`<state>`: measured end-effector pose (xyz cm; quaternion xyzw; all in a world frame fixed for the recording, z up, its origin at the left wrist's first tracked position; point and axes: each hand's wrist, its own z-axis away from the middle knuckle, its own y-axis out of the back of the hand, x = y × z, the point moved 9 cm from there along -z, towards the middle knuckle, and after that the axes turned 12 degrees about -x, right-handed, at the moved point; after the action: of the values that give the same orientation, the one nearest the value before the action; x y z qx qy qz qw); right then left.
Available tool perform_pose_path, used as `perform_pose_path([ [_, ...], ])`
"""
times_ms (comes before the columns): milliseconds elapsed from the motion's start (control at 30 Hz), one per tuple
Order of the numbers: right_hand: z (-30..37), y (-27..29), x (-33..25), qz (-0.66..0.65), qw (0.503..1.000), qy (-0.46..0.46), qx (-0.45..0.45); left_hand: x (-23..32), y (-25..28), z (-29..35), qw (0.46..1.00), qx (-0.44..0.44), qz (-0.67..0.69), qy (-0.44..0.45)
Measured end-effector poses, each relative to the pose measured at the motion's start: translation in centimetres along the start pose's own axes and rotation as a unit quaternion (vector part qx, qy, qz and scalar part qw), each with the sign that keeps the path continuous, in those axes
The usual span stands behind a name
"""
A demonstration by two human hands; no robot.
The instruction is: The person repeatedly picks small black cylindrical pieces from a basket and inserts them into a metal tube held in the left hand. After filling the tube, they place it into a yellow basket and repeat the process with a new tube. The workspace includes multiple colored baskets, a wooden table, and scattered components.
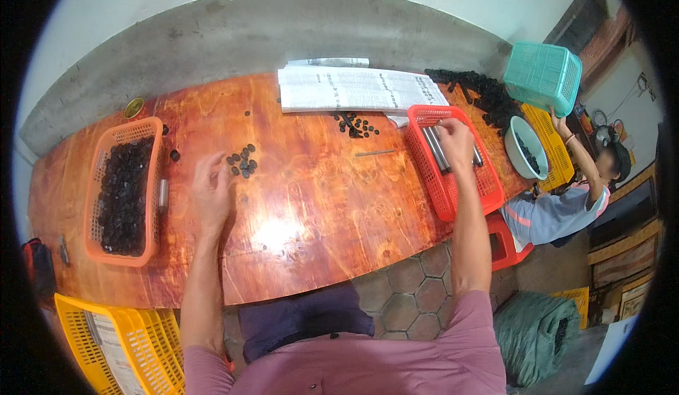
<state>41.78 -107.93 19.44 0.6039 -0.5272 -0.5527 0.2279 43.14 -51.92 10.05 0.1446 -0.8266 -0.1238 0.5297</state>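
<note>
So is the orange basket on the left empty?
No, the orange basket is filled with small black pieces, and the left hand rests on the wooden table beside it.

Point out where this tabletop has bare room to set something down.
Bare wood lies between the left hand and the red basket, below the thin rod. Another patch runs between the orange basket and the sheets of paper. It is crowded around the small black pieces and at the far right.

Basket w/ black parts [124, 190] left on table [318, 197], basket w/ rods [453, 161] right.
</note>
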Motion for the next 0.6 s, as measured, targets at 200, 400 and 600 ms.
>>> perform_pose_path([
  [200, -0.2, 2.1, 13.9, 0.211, 0.957, -0.192, 0.046, -4.7, 0.4, 0.9, 0.995, 0.043, 0.064, 0.069],
  [400, -1.0, -0.6, 14.7, 0.199, 0.936, -0.281, -0.075, -5.1, 1.5, 1.5, 0.985, 0.057, 0.076, 0.145],
  [600, 0.2, 1.5, 8.7, 0.004, 0.991, -0.126, -0.037, -4.3, 0.1, 0.8, 0.988, 0.049, 0.124, 0.074],
])
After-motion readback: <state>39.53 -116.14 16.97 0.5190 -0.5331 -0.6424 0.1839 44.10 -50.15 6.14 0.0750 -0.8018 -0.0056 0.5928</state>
